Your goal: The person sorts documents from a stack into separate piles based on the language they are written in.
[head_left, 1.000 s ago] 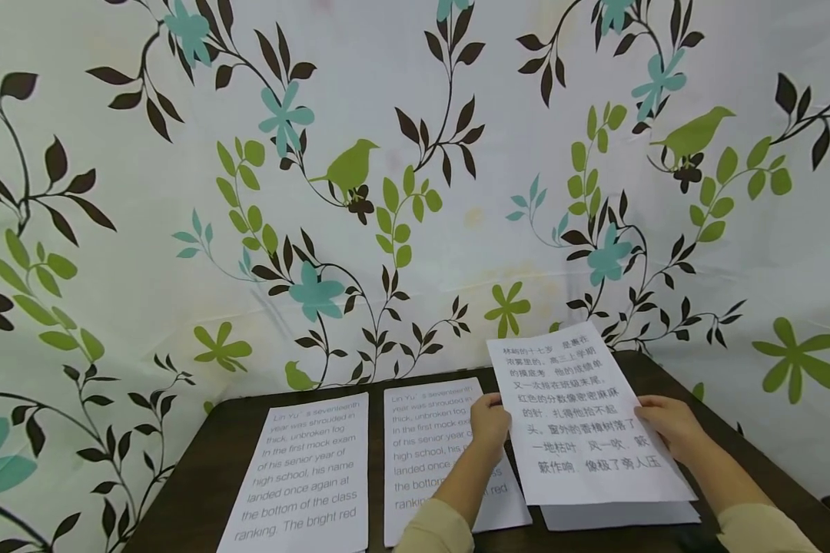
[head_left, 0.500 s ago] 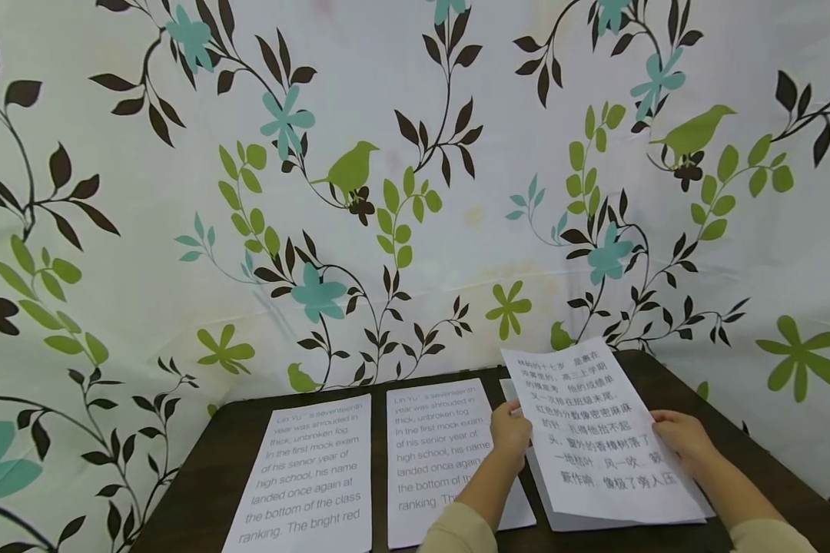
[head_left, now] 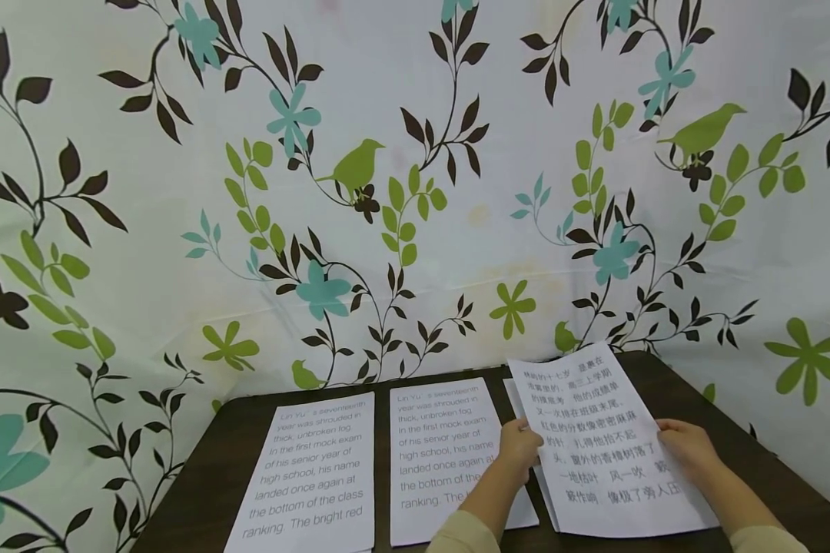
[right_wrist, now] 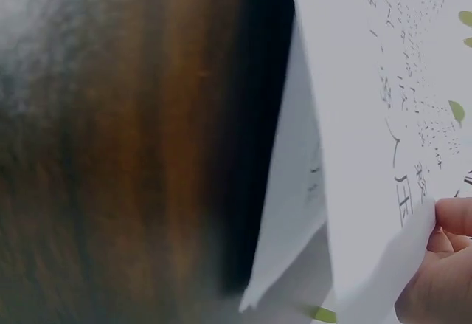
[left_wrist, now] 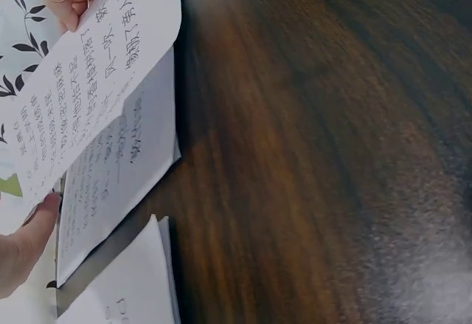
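Note:
A white sheet of paper (head_left: pixel 588 453) with printed Chinese text is held by its two side edges, tilted, over a paper stack (left_wrist: pixel 122 162) on the right of the table. My left hand (head_left: pixel 521 447) pinches its left edge, and in the left wrist view the thumb shows at the sheet's border. On the opposite edge my right hand (head_left: pixel 688 452) pinches the paper between thumb and curled fingers, plain in the right wrist view. The stack beneath also bears print and is mostly covered by the held sheet.
Two stacks of English-printed paper lie to the left, a middle stack (head_left: pixel 439 461) and a left stack (head_left: pixel 307 476). The dark wooden table (head_left: pixel 200 461) backs onto a wall cloth (head_left: pixel 456 253) patterned with leaves and birds.
Both hands have brought the held sheet down and slightly right, closer over the right-hand stack. More of the middle stack now shows.

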A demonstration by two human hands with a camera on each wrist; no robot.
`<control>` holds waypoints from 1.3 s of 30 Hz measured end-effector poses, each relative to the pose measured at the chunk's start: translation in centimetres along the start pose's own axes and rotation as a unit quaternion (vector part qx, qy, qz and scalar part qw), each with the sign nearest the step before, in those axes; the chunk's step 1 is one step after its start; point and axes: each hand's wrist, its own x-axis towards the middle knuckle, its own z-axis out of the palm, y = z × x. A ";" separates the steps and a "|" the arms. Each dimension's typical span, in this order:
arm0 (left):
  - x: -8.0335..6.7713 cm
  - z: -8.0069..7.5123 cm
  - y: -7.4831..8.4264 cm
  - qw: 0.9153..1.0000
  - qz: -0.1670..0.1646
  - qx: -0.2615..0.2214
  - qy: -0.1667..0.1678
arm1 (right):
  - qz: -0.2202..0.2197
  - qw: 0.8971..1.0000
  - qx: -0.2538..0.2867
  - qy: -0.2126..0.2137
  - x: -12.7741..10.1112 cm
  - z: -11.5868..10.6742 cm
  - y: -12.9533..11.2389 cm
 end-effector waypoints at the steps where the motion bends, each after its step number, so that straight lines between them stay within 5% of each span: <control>1: 0.0 -0.1 -0.1 1.000 -0.002 -0.001 -0.002 | -0.002 1.000 0.000 -0.004 0.0 0.0 0.1; 10: 0.4 -0.7 -1.1 0.999 -0.025 0.021 -0.007 | -0.014 1.000 0.018 -0.007 0.4 0.9 1.0; 21: 0.5 -1.1 -1.0 0.998 -0.038 0.055 -0.017 | -0.032 0.999 -0.028 0.011 1.5 1.5 1.1; 39: 0.4 -1.9 -1.1 0.998 -0.044 0.039 -0.032 | 0.007 0.998 -0.043 0.044 4.3 1.1 3.1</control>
